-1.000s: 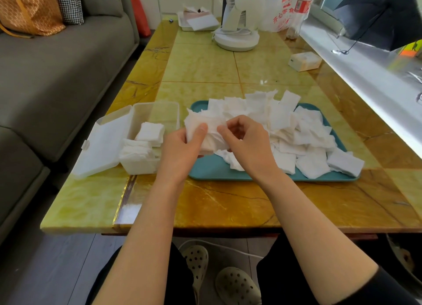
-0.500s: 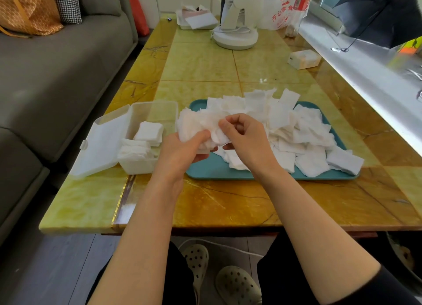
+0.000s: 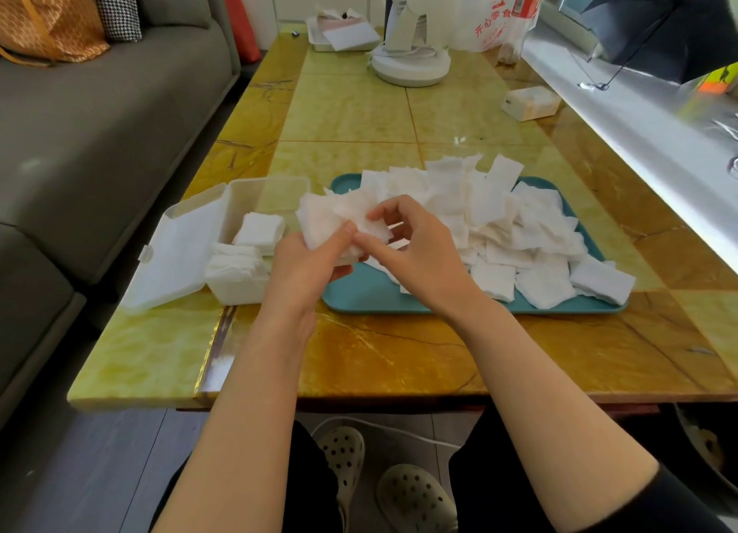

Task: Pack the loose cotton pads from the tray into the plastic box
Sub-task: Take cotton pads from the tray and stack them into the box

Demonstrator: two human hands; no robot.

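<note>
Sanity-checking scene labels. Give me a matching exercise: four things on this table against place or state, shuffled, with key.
Things
1. clear plastic box with hinged lid
2. flat teal plastic tray
3. bunch of white cotton pads
4. round white fan base

Places or states
A. at the far end of the table
B. held by left hand and right hand
C. under a heap of loose pads
D. open, left of the tray, partly filled

Pairs: 1-D, 2-C, 3-B, 4-A
</note>
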